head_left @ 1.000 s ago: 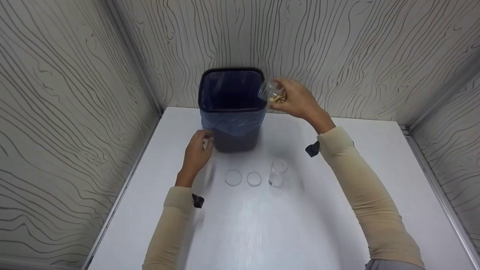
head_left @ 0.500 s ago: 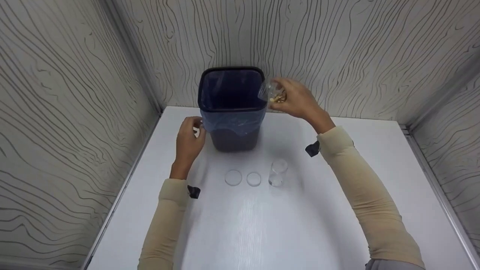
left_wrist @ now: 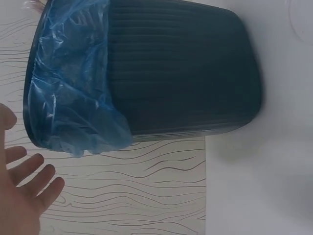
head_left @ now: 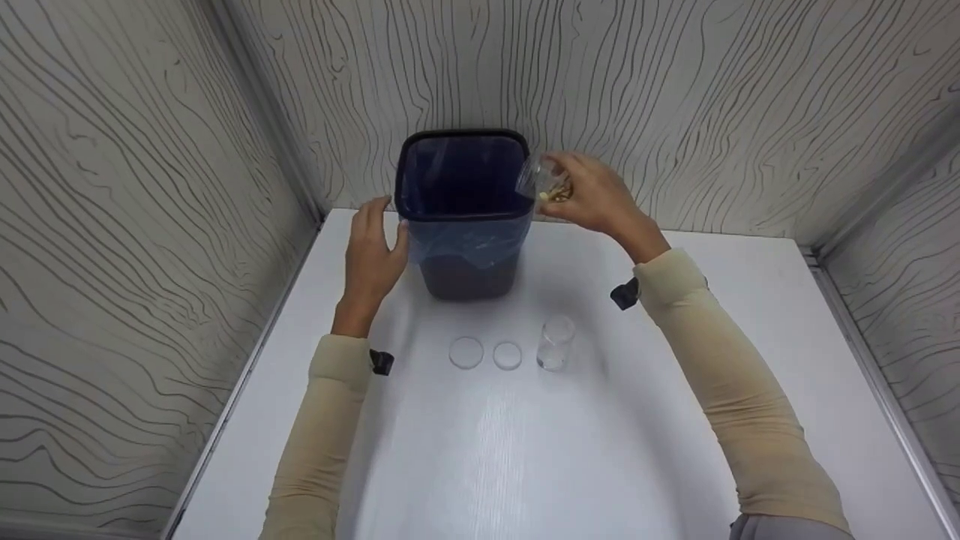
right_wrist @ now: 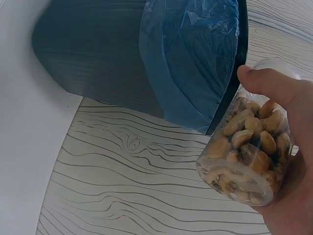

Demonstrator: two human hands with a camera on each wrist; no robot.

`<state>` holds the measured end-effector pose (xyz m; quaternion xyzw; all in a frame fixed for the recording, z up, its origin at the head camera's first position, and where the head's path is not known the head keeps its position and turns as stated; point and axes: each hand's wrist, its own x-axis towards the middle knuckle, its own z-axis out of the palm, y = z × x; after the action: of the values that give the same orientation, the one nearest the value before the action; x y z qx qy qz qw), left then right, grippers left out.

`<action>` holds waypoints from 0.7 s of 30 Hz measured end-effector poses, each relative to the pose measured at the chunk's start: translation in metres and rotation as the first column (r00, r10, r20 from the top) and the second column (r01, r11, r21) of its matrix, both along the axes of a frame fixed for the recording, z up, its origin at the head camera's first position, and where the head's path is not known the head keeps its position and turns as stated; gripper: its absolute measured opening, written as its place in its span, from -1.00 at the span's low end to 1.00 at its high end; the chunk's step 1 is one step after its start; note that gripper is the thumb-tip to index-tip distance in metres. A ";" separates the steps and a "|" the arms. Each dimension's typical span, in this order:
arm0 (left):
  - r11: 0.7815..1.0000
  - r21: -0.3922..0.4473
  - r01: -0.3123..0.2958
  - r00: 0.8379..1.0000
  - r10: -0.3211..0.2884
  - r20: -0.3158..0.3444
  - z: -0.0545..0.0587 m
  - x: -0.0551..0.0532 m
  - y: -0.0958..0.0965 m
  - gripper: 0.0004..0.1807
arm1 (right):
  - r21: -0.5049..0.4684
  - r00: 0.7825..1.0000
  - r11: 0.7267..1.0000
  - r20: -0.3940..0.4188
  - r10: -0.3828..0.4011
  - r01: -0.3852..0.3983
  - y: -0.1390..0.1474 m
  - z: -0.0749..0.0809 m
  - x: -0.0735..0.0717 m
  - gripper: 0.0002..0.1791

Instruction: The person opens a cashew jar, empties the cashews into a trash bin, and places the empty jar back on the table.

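Note:
My right hand (head_left: 592,193) grips a clear jar (right_wrist: 244,166) of peanut-like nuts (right_wrist: 254,134), tilted with its mouth toward the bin's right rim. The trash bin (head_left: 469,277) is dark, with a black rim and a blue liner bag (left_wrist: 73,83) folded over its edge. Beside the bin's left rim is my left hand (head_left: 369,251), its fingers spread and nothing held. In the left wrist view that hand's fingers (left_wrist: 32,171) show apart from the bag. The bin's inside looks dark, and its bottom cannot be made out.
On the white table (head_left: 465,450) in front of the bin lie two clear round lids (head_left: 466,352). A clear empty-looking jar (head_left: 556,343) stands to their right. Patterned wall panels (head_left: 637,90) rise behind and at both sides.
My left hand has moved up along the bin's left side, from its lower front to near the rim, and its fingers have straightened. The right hand and jar stay almost still.

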<state>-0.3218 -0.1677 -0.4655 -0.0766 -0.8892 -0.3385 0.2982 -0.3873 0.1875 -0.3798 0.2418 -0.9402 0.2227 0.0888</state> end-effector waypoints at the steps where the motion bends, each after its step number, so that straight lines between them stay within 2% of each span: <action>1: 1.000 -0.008 0.003 1.000 -0.003 0.014 0.003 -0.001 0.000 -0.43 | 0.001 1.000 1.000 0.002 -0.003 0.003 0.000 0.000 0.000 -0.11; 12: 0.995 -0.071 0.068 0.983 -0.054 0.176 0.028 -0.014 0.004 -0.23 | 0.022 0.999 1.000 -0.033 -0.003 0.004 -0.004 0.004 0.000 -0.14; 17: 0.988 -0.118 0.097 0.961 -0.062 0.271 0.037 -0.022 0.007 -0.13 | 0.020 0.999 1.000 -0.038 -0.003 0.004 -0.005 0.006 0.000 -0.10; 21: 0.974 -0.182 0.131 0.935 -0.061 0.348 0.042 -0.028 0.007 -0.06 | 0.029 0.999 1.000 -0.035 -0.005 0.006 -0.007 0.007 0.000 -0.08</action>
<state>-0.3503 -0.1602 -0.4234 -0.0906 -0.9523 -0.2684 0.1136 -0.3873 0.1806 -0.3730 0.2441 -0.9424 0.2045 0.1022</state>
